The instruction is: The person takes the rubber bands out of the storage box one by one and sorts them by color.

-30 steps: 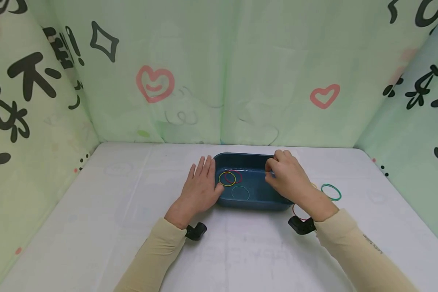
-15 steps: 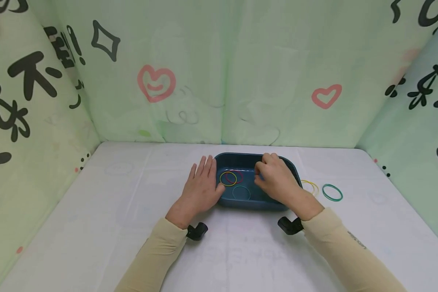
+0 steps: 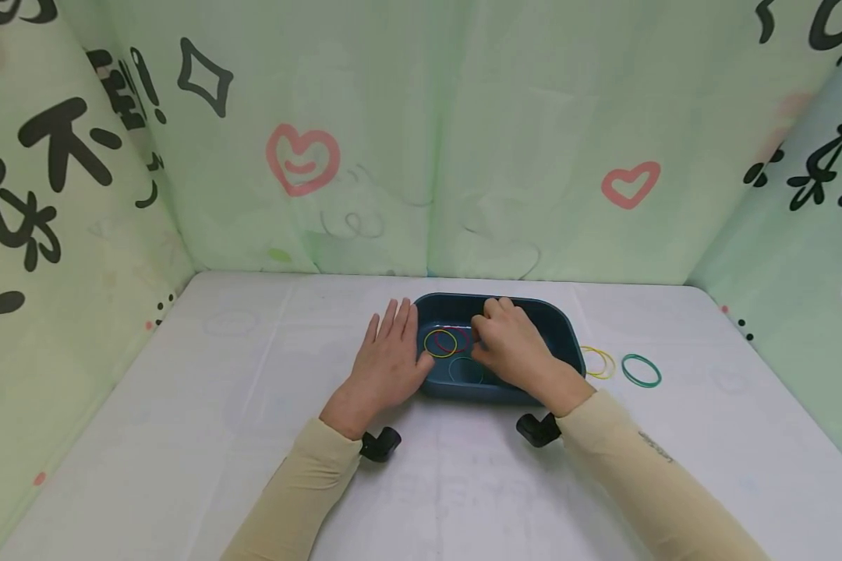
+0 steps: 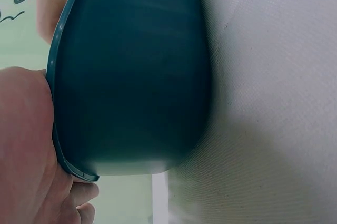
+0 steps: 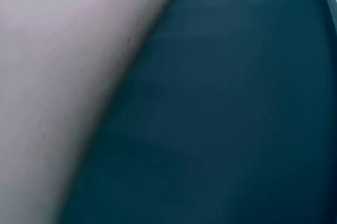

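My left hand (image 3: pixel 386 362) lies with straight fingers along the left rim of a dark blue tray (image 3: pixel 491 394). In the left wrist view, that hand (image 4: pixel 26 145) touches the tray's rim. My right hand (image 3: pixel 511 347) is over the middle of the tray, its fingers bent downward. Its fingertips are mostly hidden, so I cannot see whether they pinch anything. Inside the tray, a yellow rubber band (image 3: pixel 426 344) overlaps a red rubber band (image 3: pixel 467 336). A thin green rubber band (image 3: pixel 451 366) lies nearer the front. Tray wall (image 5: pixel 221 97) fills most of the right wrist view.
Yellow rubber bands (image 3: pixel 613 362) lie on the white table (image 3: pixel 252 467) just right of the tray, with green rubber bands (image 3: pixel 643 358) beyond them. Printed cloth walls (image 3: pixel 519 156) enclose the table at the back and sides.
My right hand has moved left from the tray's right end to its middle, uncovering the yellow bands outside. A red band seen earlier by the right wrist is out of sight. My left hand stays put.
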